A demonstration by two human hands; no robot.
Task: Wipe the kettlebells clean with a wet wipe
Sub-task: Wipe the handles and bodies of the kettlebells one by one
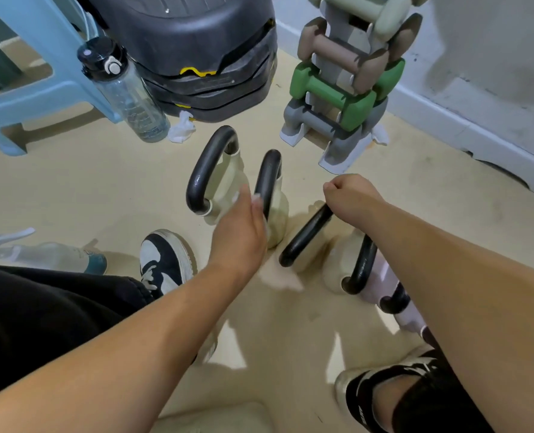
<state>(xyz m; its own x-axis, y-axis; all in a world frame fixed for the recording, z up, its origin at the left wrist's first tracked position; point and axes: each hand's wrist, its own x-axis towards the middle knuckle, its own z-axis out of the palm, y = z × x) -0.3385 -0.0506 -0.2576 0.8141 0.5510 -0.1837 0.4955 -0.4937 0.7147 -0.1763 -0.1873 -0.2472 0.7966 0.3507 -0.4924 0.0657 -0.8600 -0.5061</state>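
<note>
Several kettlebells with black handles and cream bodies stand close together on the beige floor. My left hand [240, 226] is curled against the second kettlebell [279, 214], with a bit of white wet wipe [257, 199] showing at the fingertips; the hand is blurred. The first kettlebell [211, 173] stands just left of it, untouched. My right hand [353, 195] is closed over the top of the handle of a third kettlebell [306, 237], which leans. Two more kettlebells, a cream one [360, 267] and a pinkish one [382, 276], sit partly under my right forearm.
A dumbbell rack [346, 89] stands behind the kettlebells beside the wall. A black step platform [197, 42], a clear water bottle [125, 89], a blue stool [40, 89] and a crumpled wipe [181, 128] are at the back left. A spray bottle [40, 254] lies beside my shoe [165, 260].
</note>
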